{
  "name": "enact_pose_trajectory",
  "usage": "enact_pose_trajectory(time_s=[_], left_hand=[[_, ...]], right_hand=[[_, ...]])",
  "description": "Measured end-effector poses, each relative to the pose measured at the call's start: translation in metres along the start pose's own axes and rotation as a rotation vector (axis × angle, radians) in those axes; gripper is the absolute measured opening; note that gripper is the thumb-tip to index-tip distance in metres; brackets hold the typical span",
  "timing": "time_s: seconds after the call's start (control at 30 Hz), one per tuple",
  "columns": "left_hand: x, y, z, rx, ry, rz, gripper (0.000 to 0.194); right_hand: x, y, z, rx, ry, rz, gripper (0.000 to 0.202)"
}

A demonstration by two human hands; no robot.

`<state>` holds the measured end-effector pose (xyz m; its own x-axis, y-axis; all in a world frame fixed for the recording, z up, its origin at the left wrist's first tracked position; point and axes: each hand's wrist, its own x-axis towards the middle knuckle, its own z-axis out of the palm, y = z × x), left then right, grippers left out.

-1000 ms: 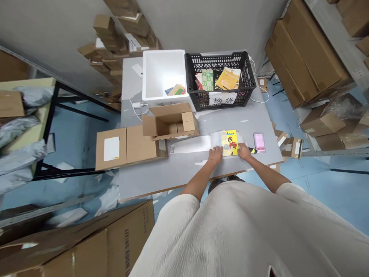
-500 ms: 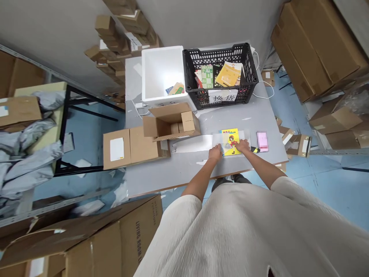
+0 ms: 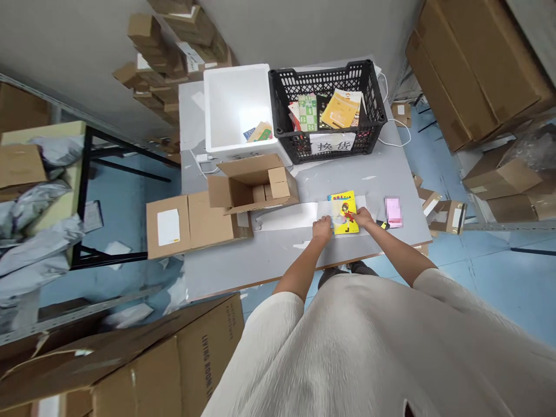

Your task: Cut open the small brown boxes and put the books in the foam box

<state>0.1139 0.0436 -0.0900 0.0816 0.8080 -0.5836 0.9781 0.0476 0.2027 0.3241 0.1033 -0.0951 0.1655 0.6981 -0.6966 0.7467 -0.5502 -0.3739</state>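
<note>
A yellow book (image 3: 344, 208) with a cartoon figure in red on its cover lies on the table in front of me. The blue edge of something thin, perhaps another book, peeks out along its left side. My right hand (image 3: 364, 218) grips the book's right edge, fingers over the cover. At the lower left side, my left hand (image 3: 322, 229) is closed against the edge of the books; its fingertips are partly hidden. Under the books lies a pale sheet (image 3: 322, 208). A black and yellow tool (image 3: 383, 225), its kind unclear, lies just right of my right hand.
A pink item (image 3: 394, 211) lies at the right. Left stand an open carton (image 3: 260, 202) and a closed carton (image 3: 208, 217). Behind are a white foam box (image 3: 237, 104) and a black crate (image 3: 291, 145) holding books. A large carton (image 3: 208, 347) stands below the table's front edge.
The translucent sheet that lay across the lower part of the yellow book no longer covers it. My right hand has shifted slightly and now holds the book's right edge.
</note>
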Motion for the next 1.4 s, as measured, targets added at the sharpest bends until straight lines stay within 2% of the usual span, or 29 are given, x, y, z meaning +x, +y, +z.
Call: enact_pose_trajectory(time_s=[0.17, 0.37, 0.53, 0.63, 0.83, 0.93, 1.03, 1.13, 1.2, 1.3, 1.4], left_hand=[[0.008, 0.004, -0.002, 0.015, 0.004, 0.015, 0.051], [0.013, 0.007, 0.003, 0.061, 0.033, 0.030, 0.047], [0.007, 0.001, 0.007, 0.016, 0.029, 0.056, 0.041], [-0.002, -0.016, 0.002, 0.005, 0.072, -0.004, 0.042], [-0.031, -0.071, -0.019, 0.031, 0.185, -0.205, 0.041], [-0.044, -0.084, -0.025, 0.003, 0.197, -0.214, 0.037], [-0.048, -0.077, -0.023, -0.085, 0.200, -0.099, 0.033], [-0.040, -0.057, -0.017, -0.160, 0.191, 0.076, 0.031], [-0.030, -0.040, -0.012, -0.180, 0.159, 0.143, 0.029], [-0.013, -0.019, -0.004, -0.190, 0.096, 0.144, 0.036], [-0.001, -0.007, 0.003, -0.157, 0.052, 0.101, 0.050]], right_hand=[[-0.009, -0.004, -0.018, -0.018, 0.077, -0.003, 0.027], [-0.012, 0.012, -0.046, -0.033, 0.141, -0.007, 0.031], [-0.019, 0.022, -0.049, -0.009, 0.133, 0.000, 0.042], [-0.022, 0.019, -0.045, 0.008, 0.139, -0.052, 0.043], [-0.026, -0.007, -0.030, -0.068, 0.173, -0.062, 0.022], [-0.029, -0.017, -0.016, -0.073, 0.154, -0.086, 0.020], [-0.032, -0.022, -0.003, -0.070, 0.129, -0.098, 0.021], [-0.035, -0.021, 0.004, -0.076, 0.130, -0.076, 0.021], [-0.036, -0.019, 0.006, -0.070, 0.134, -0.051, 0.021], [-0.035, -0.013, 0.004, -0.006, 0.113, -0.043, 0.027], [-0.032, -0.004, -0.001, 0.067, 0.106, -0.053, 0.036]])
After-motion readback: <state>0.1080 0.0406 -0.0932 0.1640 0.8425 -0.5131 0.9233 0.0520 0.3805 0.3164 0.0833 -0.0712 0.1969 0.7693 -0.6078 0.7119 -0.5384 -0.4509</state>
